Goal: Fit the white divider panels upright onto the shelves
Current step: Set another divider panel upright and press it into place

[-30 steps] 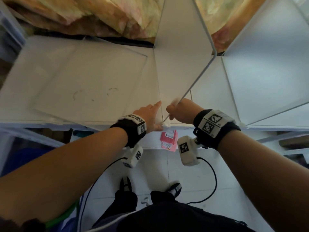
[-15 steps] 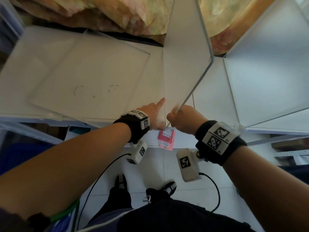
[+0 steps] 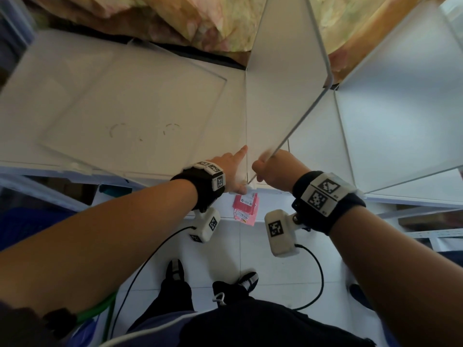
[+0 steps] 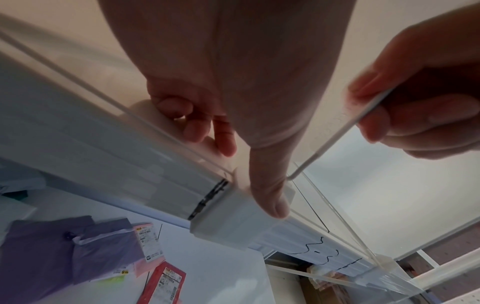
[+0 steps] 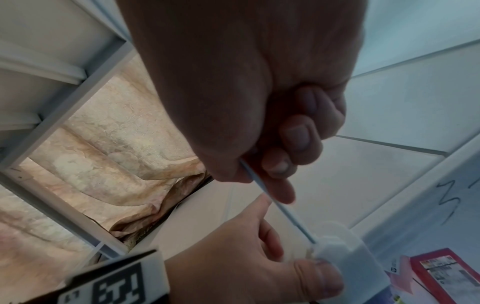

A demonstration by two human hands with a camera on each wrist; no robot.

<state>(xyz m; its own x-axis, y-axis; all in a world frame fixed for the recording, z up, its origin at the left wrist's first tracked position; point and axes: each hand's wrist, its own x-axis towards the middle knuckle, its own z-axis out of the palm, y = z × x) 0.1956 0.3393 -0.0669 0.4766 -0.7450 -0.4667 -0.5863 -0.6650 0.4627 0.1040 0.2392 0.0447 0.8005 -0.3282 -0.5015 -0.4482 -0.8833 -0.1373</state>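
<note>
Pinching the thin front edge of a white divider panel (image 3: 283, 78), the right hand (image 3: 274, 169) has its fingers (image 5: 291, 139) curled tight around that edge, low down near the panel's bottom corner. The panel stands up on the white shelf (image 3: 140, 108), leaning a little, and its bottom corner sits right at a small white corner clip (image 4: 233, 218) on the shelf's front rim. The left hand (image 3: 231, 169) is just beside it. Its thumb (image 4: 270, 185) presses down on the clip, its pointer finger lies straight against the panel's left side, and its other fingers curl around the clip from behind. Another white panel (image 3: 400, 116) already stands to the right, well apart. Flat on the shelf to the left lies a clear sheet (image 3: 150, 116). Behind the shelf hangs a flowery cloth (image 3: 200, 21). Down on the floor, under the hands, lie red and pink packets (image 3: 246, 209) and some purple ones (image 4: 78, 246). Nothing sits between the hands and the panel.
</note>
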